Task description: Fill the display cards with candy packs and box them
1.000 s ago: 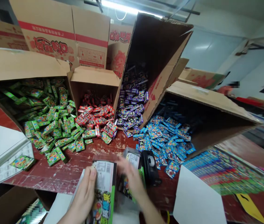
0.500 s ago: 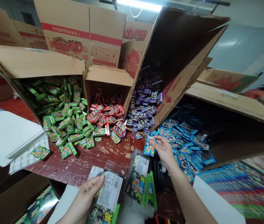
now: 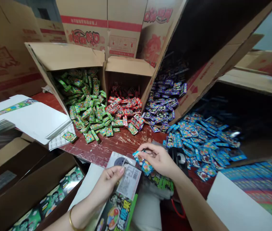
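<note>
Your left hand (image 3: 107,181) pinches the top edge of a clear display pouch (image 3: 123,192), thumb and fingers closed on it near the white barcode label; the pouch's long axis runs from about 1 o'clock down to 7 o'clock, its open mouth at the far, 1 o'clock end. Your right hand (image 3: 158,158) is closed on a small blue packet (image 3: 143,163), fingertips clamped on its upper end, the packet hanging tilted with its long axis toward 7 o'clock. The blue packet sits just beside the pouch mouth, at roughly 2 o'clock from your left thumb; the right hand is the nearer of the two to the mouth. Whether the packet's lower end touches the pouch cannot be told. Behind the right hand, at 1 o'clock, a black tape dispenser (image 3: 179,157) stands on the red table (image 3: 107,147). Farther out, tipped cartons spill heaps: green packets (image 3: 87,106) at 11 o'clock, red packets (image 3: 123,109) at 12, purple packets (image 3: 164,102) at 1, blue packets (image 3: 203,138) at 2. Flat white card sheets (image 3: 35,118) lie at 10 o'clock.
</note>
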`<state>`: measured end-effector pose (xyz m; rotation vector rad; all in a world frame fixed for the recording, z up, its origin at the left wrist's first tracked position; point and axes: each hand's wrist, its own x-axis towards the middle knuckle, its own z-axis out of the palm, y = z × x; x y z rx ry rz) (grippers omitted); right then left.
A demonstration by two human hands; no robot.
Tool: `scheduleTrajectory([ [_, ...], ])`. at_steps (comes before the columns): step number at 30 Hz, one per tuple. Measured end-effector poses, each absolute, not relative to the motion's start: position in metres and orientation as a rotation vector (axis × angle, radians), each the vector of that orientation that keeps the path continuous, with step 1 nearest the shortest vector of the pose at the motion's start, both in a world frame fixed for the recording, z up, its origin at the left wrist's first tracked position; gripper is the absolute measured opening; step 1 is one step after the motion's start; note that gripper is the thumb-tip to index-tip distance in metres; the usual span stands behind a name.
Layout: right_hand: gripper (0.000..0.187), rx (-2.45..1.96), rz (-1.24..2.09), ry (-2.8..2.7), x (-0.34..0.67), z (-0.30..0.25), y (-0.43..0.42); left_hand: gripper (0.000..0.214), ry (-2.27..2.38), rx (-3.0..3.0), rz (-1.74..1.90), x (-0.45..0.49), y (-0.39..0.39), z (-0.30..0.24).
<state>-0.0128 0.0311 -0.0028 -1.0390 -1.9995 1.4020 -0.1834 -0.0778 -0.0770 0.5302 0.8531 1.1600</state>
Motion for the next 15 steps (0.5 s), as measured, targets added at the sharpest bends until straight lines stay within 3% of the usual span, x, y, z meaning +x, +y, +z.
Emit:
scheduleTrajectory([
  [4,0.019,-1.078,1.383,-1.803,-0.013,0.003,0.027,0.038,0.876,0.555,1.159,-0.189,-0.077,-0.074],
  [9,0.020,-0.951,1.049,-1.582,-0.025,-0.001,0.022,0.042,0.823,0.606,1.061,-0.187,-0.079,-0.074],
  [15,0.012,-1.035,1.380,-1.916,-0.018,-0.015,0.021,0.045,0.885,0.707,1.079,-0.185,-0.082,-0.078],
])
